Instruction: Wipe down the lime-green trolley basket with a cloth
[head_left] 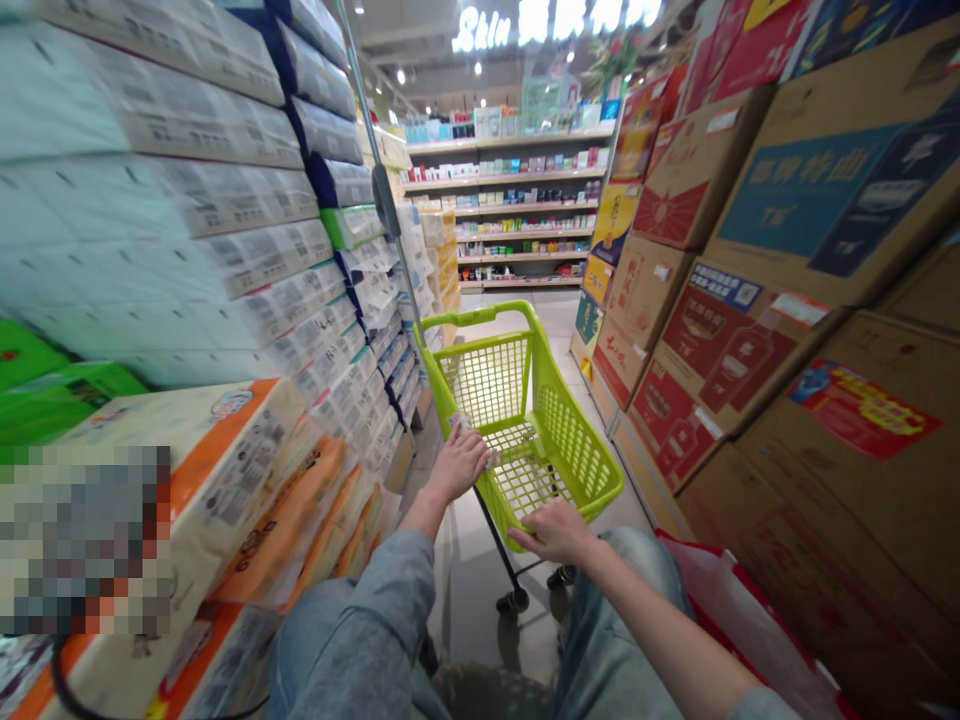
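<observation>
A lime-green shopping cart (574, 435) with a perforated plastic basket stands in front of me. My left hand (459, 462) is at the basket's left rim, its fingers pressed over a crumpled whitish cloth or tissue (460, 420); bits of it show past the fingertips and thumb. At the basket's near rim, my right hand (556, 530) is closed round the edge, its fingers partly hidden from view. Nothing lies inside the basket where I can see its floor.
Stacked tissue packs (247, 230) line the left, with orange-and-cream packs (262, 480) close by. Cardboard cartons (795, 200) are piled on the right. A red-edged white bag (739, 600) lies near my right leg. Product shelves (510, 180) stand ahead. A grey pole (390, 200) rises beside the cart.
</observation>
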